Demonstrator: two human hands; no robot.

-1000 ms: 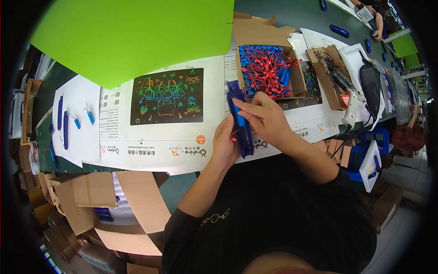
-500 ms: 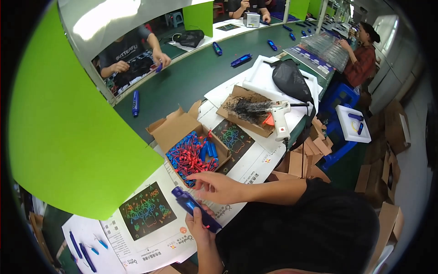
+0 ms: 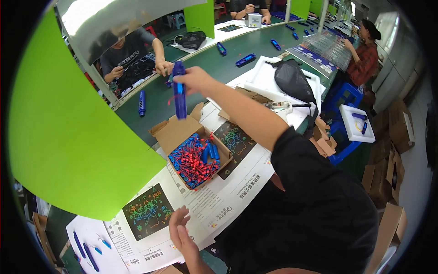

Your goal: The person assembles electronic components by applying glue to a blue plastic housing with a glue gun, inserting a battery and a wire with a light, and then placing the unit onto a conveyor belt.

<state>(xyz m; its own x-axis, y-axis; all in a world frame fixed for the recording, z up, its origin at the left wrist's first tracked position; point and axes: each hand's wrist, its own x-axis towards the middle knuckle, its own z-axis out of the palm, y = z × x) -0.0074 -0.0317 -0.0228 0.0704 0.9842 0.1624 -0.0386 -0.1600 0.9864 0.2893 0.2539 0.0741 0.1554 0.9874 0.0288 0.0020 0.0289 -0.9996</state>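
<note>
My right hand [image 3: 197,81] reaches far forward, gripping a long dark blue plastic casing [image 3: 180,102] upright above the green work surface. The casing is slightly blurred, and a lighter blue part shows in it near my fingers. Empty, my left hand [image 3: 181,230] hovers over the printed sheets [image 3: 200,205], its fingers apart. Between my hands stands an open cardboard box [image 3: 223,165] full of blue cylindrical cells with red wires [image 3: 194,160]. Another dark blue casing [image 3: 142,103] lies on the green surface, left of the one I hold.
A glue gun [image 3: 280,107] lies on cardboard behind my right arm, beside a black bag [image 3: 292,80] on white foam. A green panel [image 3: 82,137] stands at left. Blue tubes [image 3: 90,256] lie lower left. Across the belt, a co-worker's hand [image 3: 163,67] is near my casing.
The casing has passed from my left hand to my right, which has swung forward from the box to over the green surface. My left hand has let go and opened.
</note>
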